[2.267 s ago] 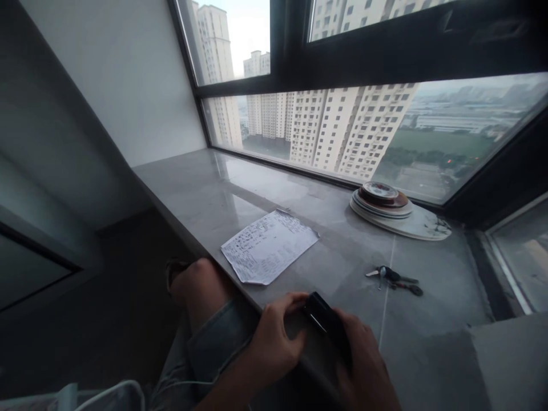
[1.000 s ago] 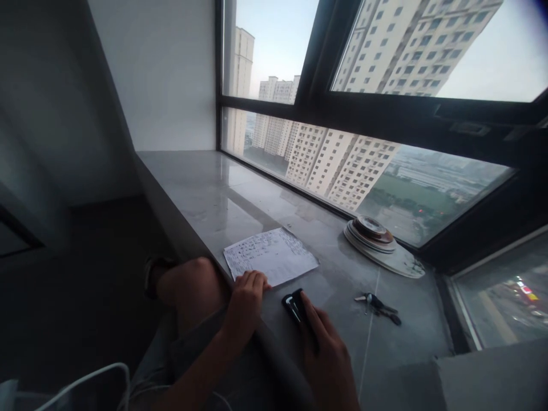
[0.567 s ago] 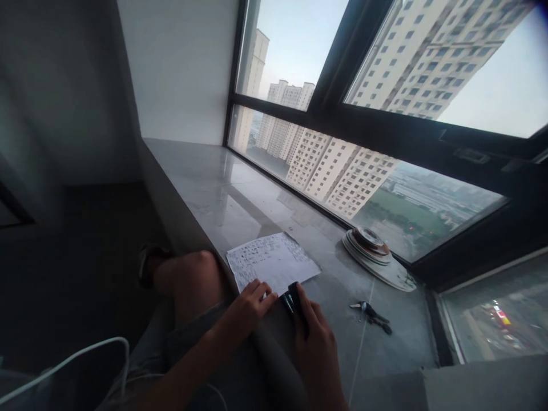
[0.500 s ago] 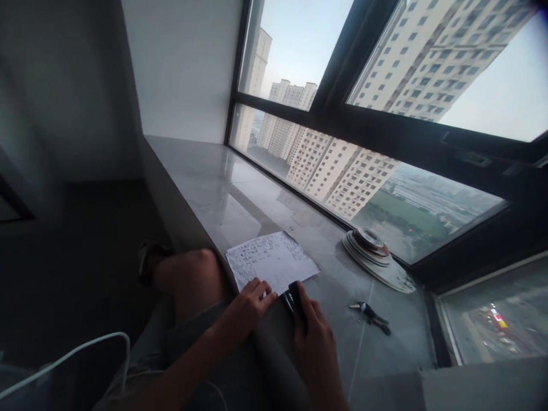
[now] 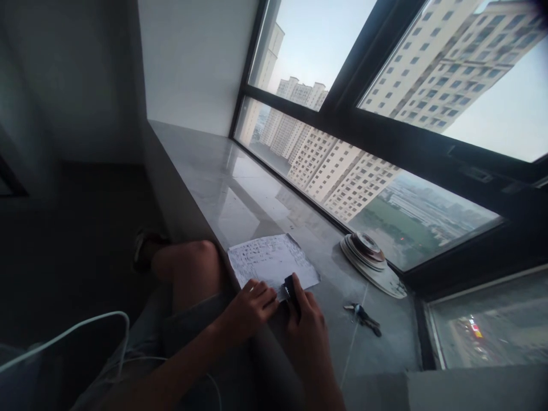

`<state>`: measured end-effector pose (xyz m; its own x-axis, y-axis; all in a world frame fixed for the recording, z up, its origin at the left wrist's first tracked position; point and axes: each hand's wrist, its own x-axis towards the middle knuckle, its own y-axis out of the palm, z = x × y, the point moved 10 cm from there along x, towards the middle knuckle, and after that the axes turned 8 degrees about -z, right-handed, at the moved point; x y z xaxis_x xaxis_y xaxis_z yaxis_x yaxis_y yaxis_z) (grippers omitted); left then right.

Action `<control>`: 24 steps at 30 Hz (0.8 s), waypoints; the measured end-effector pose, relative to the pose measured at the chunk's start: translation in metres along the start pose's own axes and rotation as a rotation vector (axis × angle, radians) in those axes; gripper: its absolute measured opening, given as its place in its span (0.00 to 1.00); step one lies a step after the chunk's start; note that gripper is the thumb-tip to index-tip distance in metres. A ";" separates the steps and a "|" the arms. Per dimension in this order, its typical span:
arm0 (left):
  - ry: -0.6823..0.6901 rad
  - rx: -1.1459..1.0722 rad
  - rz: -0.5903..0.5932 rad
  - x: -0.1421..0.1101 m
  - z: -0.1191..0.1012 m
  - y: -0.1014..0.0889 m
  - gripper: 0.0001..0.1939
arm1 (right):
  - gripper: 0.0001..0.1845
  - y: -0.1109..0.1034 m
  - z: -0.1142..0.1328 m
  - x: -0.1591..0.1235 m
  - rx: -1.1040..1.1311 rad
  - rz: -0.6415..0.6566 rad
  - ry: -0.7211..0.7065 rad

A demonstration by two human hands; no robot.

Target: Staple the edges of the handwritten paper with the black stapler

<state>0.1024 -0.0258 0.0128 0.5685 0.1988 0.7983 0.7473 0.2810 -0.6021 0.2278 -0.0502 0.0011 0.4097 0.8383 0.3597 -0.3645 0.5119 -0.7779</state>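
I sit at a grey stone window ledge (image 5: pixel 222 188). My right hand (image 5: pixel 306 331) is closed around a small black device (image 5: pixel 290 290) and rests it on the ledge at the near edge of a printed paper sheet (image 5: pixel 270 264). My left hand (image 5: pixel 250 311) lies beside it with its fingers curled, the fingertips touching the paper's near corner and the device. My bare knee (image 5: pixel 192 265) pokes out just left of the ledge's edge.
A stack of patterned plates (image 5: pixel 370 260) sits by the window glass. A bunch of keys (image 5: pixel 363 317) lies to the right of my hands. A white cable (image 5: pixel 85 337) loops at the lower left. The dark window frame (image 5: pixel 411 148) runs along the ledge's far side.
My right hand has slid the black device forward onto the paper's near edge. My left hand went from the device to the paper's corner. The view tilted up and to the right.
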 end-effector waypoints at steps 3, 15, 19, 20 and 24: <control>-0.030 -0.009 0.012 -0.003 0.001 0.000 0.04 | 0.31 0.002 0.000 0.000 -0.034 0.006 0.012; -0.042 -0.024 -0.019 -0.002 0.003 -0.005 0.05 | 0.32 -0.001 0.005 0.002 -0.074 0.002 0.019; -0.059 -0.014 -0.015 -0.005 0.005 0.000 0.05 | 0.32 -0.002 0.011 0.001 -0.100 0.023 0.011; -0.062 -0.011 -0.018 -0.006 0.005 0.001 0.05 | 0.32 -0.003 0.012 0.001 -0.129 0.034 0.012; -0.055 -0.011 -0.017 -0.006 0.004 0.002 0.05 | 0.34 -0.003 0.018 0.004 -0.338 0.085 -0.012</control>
<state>0.0990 -0.0226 0.0065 0.5359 0.2455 0.8078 0.7607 0.2744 -0.5882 0.2156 -0.0448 0.0139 0.3793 0.8785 0.2904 -0.0987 0.3505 -0.9313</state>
